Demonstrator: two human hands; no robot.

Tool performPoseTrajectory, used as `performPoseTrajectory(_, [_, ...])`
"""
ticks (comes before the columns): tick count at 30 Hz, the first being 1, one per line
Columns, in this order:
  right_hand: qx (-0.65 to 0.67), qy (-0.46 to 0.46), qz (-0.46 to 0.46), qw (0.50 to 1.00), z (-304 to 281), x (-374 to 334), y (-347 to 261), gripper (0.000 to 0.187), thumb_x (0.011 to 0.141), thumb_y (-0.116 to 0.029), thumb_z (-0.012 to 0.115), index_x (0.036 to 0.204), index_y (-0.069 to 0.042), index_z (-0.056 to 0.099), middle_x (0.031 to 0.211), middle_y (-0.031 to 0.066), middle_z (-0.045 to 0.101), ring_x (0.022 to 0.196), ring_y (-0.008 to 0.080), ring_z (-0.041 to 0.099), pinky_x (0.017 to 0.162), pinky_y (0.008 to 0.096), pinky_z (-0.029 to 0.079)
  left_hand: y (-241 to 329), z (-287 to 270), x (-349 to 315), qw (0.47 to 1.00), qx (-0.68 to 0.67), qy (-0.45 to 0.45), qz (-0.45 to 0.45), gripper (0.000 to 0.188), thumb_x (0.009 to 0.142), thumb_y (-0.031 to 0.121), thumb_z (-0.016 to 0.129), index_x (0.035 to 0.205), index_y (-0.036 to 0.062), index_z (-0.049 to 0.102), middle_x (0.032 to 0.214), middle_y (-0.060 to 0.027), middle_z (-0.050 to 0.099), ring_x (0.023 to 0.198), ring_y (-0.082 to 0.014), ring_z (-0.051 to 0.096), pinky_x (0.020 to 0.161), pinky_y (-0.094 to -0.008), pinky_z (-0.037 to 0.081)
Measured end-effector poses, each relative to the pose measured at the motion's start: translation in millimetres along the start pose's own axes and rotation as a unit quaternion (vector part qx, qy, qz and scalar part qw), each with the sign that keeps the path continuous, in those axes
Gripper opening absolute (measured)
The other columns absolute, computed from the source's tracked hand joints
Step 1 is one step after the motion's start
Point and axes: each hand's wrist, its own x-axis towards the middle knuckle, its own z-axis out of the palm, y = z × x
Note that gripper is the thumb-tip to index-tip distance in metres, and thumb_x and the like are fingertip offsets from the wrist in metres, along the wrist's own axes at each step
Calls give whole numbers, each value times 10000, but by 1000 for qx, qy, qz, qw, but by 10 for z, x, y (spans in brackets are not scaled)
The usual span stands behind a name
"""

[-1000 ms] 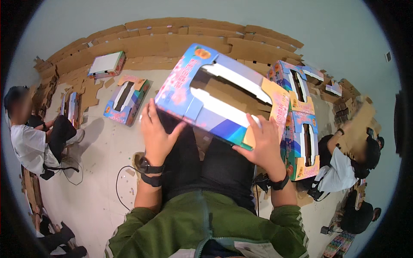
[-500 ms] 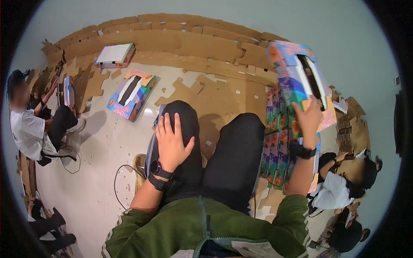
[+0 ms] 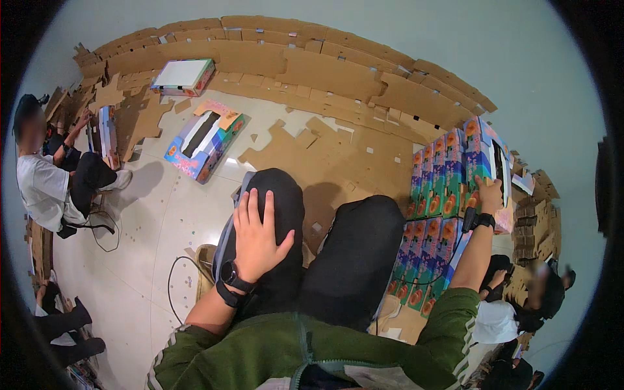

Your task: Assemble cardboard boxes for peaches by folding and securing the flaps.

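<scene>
My left hand (image 3: 261, 239) rests flat on my left knee, fingers stretched out and holding nothing. At the right, my right hand (image 3: 489, 195) grips the near part of a colourful carton (image 3: 478, 156) with a white-edged slot in its face. Some of its fingertips are hidden in or behind the carton. That carton stands on its side at the right end of a row of matching cartons (image 3: 437, 175), close against its neighbour. A second row of cartons (image 3: 426, 253) stands nearer to my right leg.
Another slotted carton (image 3: 203, 140) lies on the tiled floor ahead of my left knee, with a white-topped carton (image 3: 184, 77) behind it. Flattened cardboard (image 3: 364, 156) covers the floor ahead. A co-worker (image 3: 52, 175) sits at the left; another (image 3: 520, 305) is at the right.
My right hand has brought the carton down and to the right, from above the rows to the far row's end. My left hand stays on my knee. The view has shifted slightly.
</scene>
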Motion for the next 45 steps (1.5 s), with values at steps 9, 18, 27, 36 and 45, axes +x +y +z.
performPoseTrajectory(9, [3,-16,7,1000,393,20,-59,955,754,-790,741,1450,-160,559,1300,196,723,1215,428,674,1025,599,462,54,-54,56,1000,16,-9,-10,963,797,410,808,1573,4,406,1564,-334,372,1415,-537,380,1170,-620,308])
performPoseTrajectory(18, [-18,-8,11,1000,661,240,-11,932,776,-778,731,1480,-202,530,1300,229,703,1217,463,655,1017,601,459,62,-47,107,1000,8,-24,-6,951,796,395,820,1562,4,413,1550,-332,378,1390,-534,398,1161,-621,317])
performPoseTrajectory(27, [-31,-25,4,999,813,291,249,941,815,-807,688,1486,-170,513,1408,256,617,1281,467,605,1019,649,446,-577,-383,678,979,-144,-133,51,640,866,373,823,1396,72,629,1364,-187,593,1197,-346,591,1050,-445,490])
performPoseTrajectory(36, [106,261,-373,884,360,-1403,-502,600,994,-278,683,1528,-88,484,1536,225,496,1429,426,469,1188,630,322,-3356,1046,1261,854,92,-484,-165,850,903,794,608,1286,43,707,1227,-215,749,1149,-394,705,960,-475,532])
performPoseTrajectory(45, [38,-99,-344,933,1569,-2580,1241,437,1037,-118,590,1474,-120,566,1439,158,581,1358,404,507,1171,570,369,-4201,1987,1551,815,142,-383,-411,1091,675,689,878,1424,-51,593,1415,-241,658,1330,-373,630,1109,-461,521])
